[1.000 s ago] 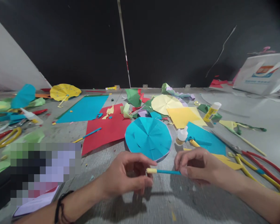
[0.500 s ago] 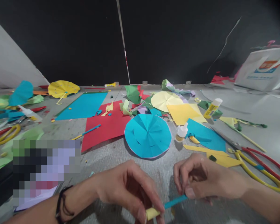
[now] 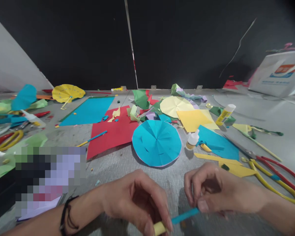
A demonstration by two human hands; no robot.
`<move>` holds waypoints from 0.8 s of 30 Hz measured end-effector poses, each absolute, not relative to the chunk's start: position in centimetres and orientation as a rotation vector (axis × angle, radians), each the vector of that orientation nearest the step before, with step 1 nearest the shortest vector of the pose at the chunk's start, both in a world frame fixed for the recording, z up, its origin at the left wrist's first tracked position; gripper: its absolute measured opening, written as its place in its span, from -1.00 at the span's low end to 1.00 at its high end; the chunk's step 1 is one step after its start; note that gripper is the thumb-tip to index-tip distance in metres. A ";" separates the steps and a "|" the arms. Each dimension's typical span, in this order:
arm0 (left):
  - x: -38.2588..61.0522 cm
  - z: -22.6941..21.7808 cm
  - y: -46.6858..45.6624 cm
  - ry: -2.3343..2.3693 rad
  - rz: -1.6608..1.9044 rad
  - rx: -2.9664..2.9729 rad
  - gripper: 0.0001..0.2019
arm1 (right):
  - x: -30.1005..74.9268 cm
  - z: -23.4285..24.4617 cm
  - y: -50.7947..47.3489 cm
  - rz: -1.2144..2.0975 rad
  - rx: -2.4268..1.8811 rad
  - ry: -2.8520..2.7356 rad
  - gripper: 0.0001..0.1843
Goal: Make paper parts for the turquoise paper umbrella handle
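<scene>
Low in the view, my left hand [image 3: 135, 203] pinches a small yellow paper roll [image 3: 159, 228] between thumb and fingers. A thin blue paper strip [image 3: 185, 216] runs from beside that roll to my right hand [image 3: 211, 190], whose thumb and fingertips grip its far end. Whether the strip is joined to the roll is hidden by my left fingers. Just beyond my hands lies a round, pleated blue paper disc [image 3: 156, 142]. A small glue bottle [image 3: 192, 140] with a white cap stands upright to its right.
Large scissors [image 3: 275, 177] with red and yellow handles lie at right, near yellow paper scraps [image 3: 236, 167] and a glue stick [image 3: 225, 114]. Red paper [image 3: 108, 141] and blue paper [image 3: 88, 111] lie at left. A white bag [image 3: 277, 73] stands at the far right.
Both hands keep their grip on the roll and strip, nearly still. The whole view has shifted very slightly.
</scene>
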State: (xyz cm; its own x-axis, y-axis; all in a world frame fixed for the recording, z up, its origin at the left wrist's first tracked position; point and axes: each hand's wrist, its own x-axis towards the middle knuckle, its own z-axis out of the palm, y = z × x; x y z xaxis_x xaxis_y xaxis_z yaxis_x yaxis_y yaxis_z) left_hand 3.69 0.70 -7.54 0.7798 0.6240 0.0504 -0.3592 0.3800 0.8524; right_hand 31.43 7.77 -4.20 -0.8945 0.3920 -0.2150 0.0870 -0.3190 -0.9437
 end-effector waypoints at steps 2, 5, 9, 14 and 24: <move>3.7 -7.5 0.8 0.297 0.629 0.979 -0.74 | 31.5 -4.2 7.8 2.318 -0.594 -1.691 -0.82; 3.7 -7.1 0.9 0.287 0.669 1.031 -0.75 | 31.5 -4.1 7.6 2.296 -0.555 -1.685 -0.87; 3.7 -6.2 1.0 0.279 0.694 1.108 -0.76 | 31.7 -3.7 7.4 2.255 -0.544 -1.699 -0.86; 3.8 -5.4 1.2 0.321 0.655 1.208 -0.80 | 31.6 -2.6 6.7 2.171 -0.576 -1.798 -0.80; 2.8 -3.3 -0.2 0.434 0.710 1.232 -0.63 | 34.8 -1.9 9.8 1.939 -0.598 -1.820 -0.83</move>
State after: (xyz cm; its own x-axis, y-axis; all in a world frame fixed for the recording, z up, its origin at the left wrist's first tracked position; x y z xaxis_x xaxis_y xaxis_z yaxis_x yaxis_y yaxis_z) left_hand 2.81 -0.18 -3.35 0.7132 0.6973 0.0716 -0.2544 0.1624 0.9534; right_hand 34.79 9.75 -1.94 -0.8225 0.5681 -0.0288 -0.0071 -0.0609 -0.9981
